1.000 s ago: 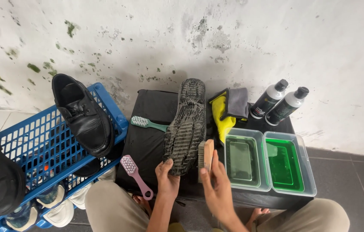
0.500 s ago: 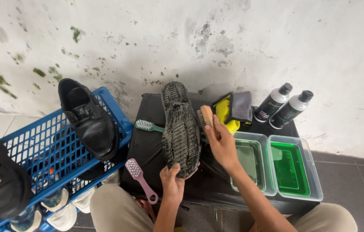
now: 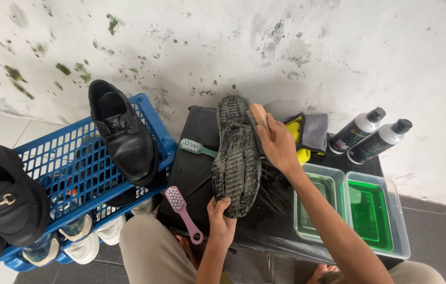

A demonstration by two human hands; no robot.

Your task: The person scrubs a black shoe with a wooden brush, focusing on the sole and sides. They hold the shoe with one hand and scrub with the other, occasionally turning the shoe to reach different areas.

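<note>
The left hand (image 3: 222, 221) grips the near end of an upturned shoe (image 3: 236, 155) over the black table (image 3: 196, 173). The right hand (image 3: 278, 144) clasps a wooden brush (image 3: 257, 114) against the sole's far right edge. Left stands a blue crate (image 3: 70, 173); right, two green tubs (image 3: 362, 210); a pink brush (image 3: 182, 210) lies near.

Two bottles (image 3: 373, 135) stand beside green tubs (image 3: 352, 210).

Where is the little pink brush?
In the head view, the pink brush lies on the black table, just left of the left hand holding the shoe, near the blue crate.
</note>
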